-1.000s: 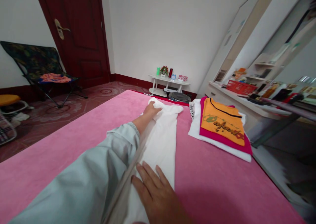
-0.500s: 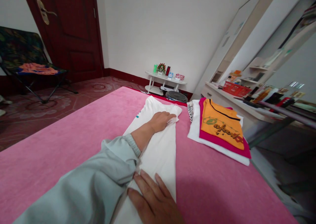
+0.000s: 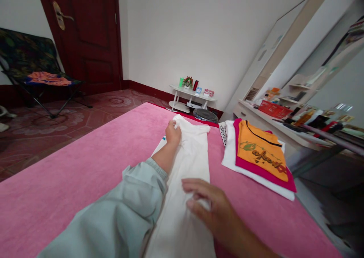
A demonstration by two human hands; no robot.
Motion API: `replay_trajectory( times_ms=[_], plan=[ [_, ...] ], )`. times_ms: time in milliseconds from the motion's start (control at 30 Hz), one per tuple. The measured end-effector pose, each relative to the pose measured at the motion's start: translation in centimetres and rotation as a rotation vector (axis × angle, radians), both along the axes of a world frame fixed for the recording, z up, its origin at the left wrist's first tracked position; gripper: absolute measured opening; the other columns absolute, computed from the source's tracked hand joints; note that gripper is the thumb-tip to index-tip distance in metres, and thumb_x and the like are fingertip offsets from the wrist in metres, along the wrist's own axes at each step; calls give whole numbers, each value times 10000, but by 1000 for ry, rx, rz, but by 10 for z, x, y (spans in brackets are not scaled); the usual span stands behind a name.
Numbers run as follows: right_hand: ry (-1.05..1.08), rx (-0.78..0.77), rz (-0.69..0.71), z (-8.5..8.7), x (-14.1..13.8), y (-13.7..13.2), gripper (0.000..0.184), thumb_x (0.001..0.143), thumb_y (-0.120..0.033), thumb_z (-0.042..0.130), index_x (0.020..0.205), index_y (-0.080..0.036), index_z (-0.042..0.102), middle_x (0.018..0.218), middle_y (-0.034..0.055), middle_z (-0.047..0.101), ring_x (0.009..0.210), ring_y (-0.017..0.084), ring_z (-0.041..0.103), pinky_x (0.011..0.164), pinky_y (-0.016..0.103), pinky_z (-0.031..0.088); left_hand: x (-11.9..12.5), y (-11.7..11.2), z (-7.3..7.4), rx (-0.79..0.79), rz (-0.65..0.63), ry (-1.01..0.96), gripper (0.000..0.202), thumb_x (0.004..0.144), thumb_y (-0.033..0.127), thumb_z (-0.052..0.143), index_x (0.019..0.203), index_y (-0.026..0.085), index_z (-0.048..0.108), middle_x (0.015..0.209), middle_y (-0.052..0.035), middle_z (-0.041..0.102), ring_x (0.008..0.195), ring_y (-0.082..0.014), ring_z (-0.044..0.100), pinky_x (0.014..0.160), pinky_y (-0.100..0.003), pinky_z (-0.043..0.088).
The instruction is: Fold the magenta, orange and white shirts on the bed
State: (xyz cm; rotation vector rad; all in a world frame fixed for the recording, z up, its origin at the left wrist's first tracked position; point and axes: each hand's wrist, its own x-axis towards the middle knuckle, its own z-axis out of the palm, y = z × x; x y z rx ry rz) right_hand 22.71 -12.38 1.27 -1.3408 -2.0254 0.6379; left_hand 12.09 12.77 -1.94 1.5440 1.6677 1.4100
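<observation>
A white garment (image 3: 190, 163) lies folded lengthwise in a long strip on the pink bed cover (image 3: 85, 163). My left hand (image 3: 173, 133), in a pale grey-green sleeve, is closed on the garment's far end near the collar. My right hand (image 3: 212, 208) rests on the near part of the strip, its fingers curled and pinching the white cloth at its right edge.
A stack of folded clothes (image 3: 260, 152), orange on top of magenta and white, lies to the right on the bed. Beyond are a dresser (image 3: 273, 119) with a red basket, a small white side table (image 3: 193, 95), a folding chair (image 3: 34, 72) and a dark red door (image 3: 85, 30).
My left hand moved from the garment's right shoulder to its far left corner and closed on it. My right hand shifted right and curled from flat to pinching the cloth.
</observation>
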Motion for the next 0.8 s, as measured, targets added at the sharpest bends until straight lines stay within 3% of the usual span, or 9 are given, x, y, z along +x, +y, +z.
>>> replay_trajectory(
  times_ms=[67, 167, 233, 300, 400, 533, 600, 700, 800],
  plan=[
    [102, -69, -196, 11, 20, 46, 288, 843, -363, 550, 1003, -151, 662, 956, 90, 705, 823, 175, 662, 714, 286, 543, 0, -5, 1, 32, -18, -7, 465, 800, 110, 512, 1251, 219, 487, 1100, -56, 655, 1024, -185, 607, 858, -278, 457],
    [236, -30, -486, 13, 61, 129, 214, 733, -254, 590, 881, -117, 661, 758, 59, 676, 632, 145, 615, 584, 247, 510, 2, -13, 5, 114, -62, 52, 578, 804, 66, 461, 1339, 287, 457, 1159, -33, 629, 1060, -188, 590, 875, -281, 457],
    [292, -44, -639, 9, 88, 177, 236, 711, -179, 566, 919, -108, 652, 653, 28, 635, 539, 125, 576, 525, 228, 484, 3, -14, 6, 136, -99, 132, 548, 815, 59, 432, 1283, 321, 543, 1163, -20, 617, 1049, -186, 589, 867, -274, 461],
    [294, -54, -742, 5, 108, 211, 377, 699, -118, 546, 1068, -99, 618, 584, -3, 599, 491, 121, 557, 495, 220, 471, 5, -12, 4, 123, -129, 210, 484, 810, 57, 432, 1134, 337, 659, 1160, -8, 604, 1034, -184, 589, 852, -272, 466],
    [283, -106, -791, -1, 122, 241, 575, 702, -58, 499, 1277, -73, 490, 503, -37, 551, 440, 125, 535, 474, 228, 468, 6, -6, -2, 80, -127, 287, 417, 809, 68, 445, 1001, 317, 719, 1137, -24, 596, 1017, -201, 593, 837, -294, 474],
    [250, -185, -783, -8, 124, 261, 587, 741, -44, 472, 1325, -105, 455, 477, -50, 537, 401, 113, 501, 457, 228, 453, 7, -2, -5, 46, -74, 331, 416, 835, 93, 444, 1151, 253, 663, 1057, -88, 606, 995, -232, 598, 823, -316, 483],
    [220, -203, -782, -11, 126, 270, 440, 771, -66, 493, 1204, -105, 560, 472, -45, 531, 392, 102, 483, 470, 237, 454, 8, -2, -4, 50, -75, 347, 425, 839, 98, 447, 1193, 236, 636, 1073, -100, 602, 1002, -239, 594, 835, -323, 482],
    [160, -177, -796, -15, 133, 287, 145, 823, -141, 539, 865, -75, 660, 465, -25, 519, 401, 86, 472, 509, 244, 460, 8, -3, -1, 59, -86, 349, 431, 838, 89, 442, 1209, 217, 621, 1125, -107, 594, 1021, -241, 586, 858, -330, 478],
    [104, -26, -805, -21, 141, 303, 197, 875, -250, 566, 767, -98, 629, 568, -23, 567, 474, 74, 515, 555, 234, 477, 8, -5, 1, 65, -75, 331, 454, 831, 68, 435, 1231, 211, 596, 1174, -108, 579, 1054, -241, 570, 881, -332, 468]
  ],
)
